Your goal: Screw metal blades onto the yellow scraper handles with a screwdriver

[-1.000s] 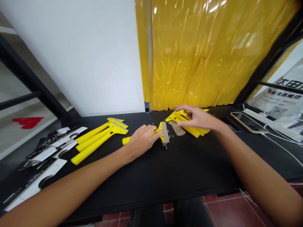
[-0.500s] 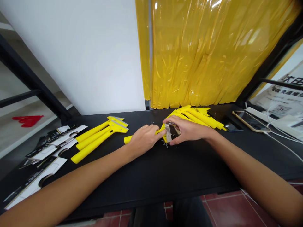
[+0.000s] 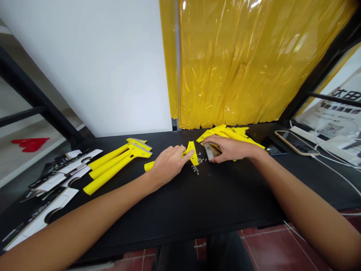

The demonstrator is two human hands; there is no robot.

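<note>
the left hand (image 3: 170,163) is curled round a yellow plastic scraper handle (image 3: 193,152), its flared head jutting past the thumb, over the black tabletop (image 3: 191,207). the right hand (image 3: 229,147), half open, grips a flat silver metal plate (image 3: 209,151) between thumb and fingers, just right of that head. small silver screws (image 3: 199,160) lie scattered between; three yellow scrapers with metal-edged heads (image 3: 113,171) lie at left.

Scraper (image 3: 191,146) bright yellow; metal plate (image 3: 209,151) silver-grey; table (image 3: 194,203) black; curtain (image 3: 225,67) amber-yellow; floor tiles (image 3: 267,246) red, pale-lined.
</note>
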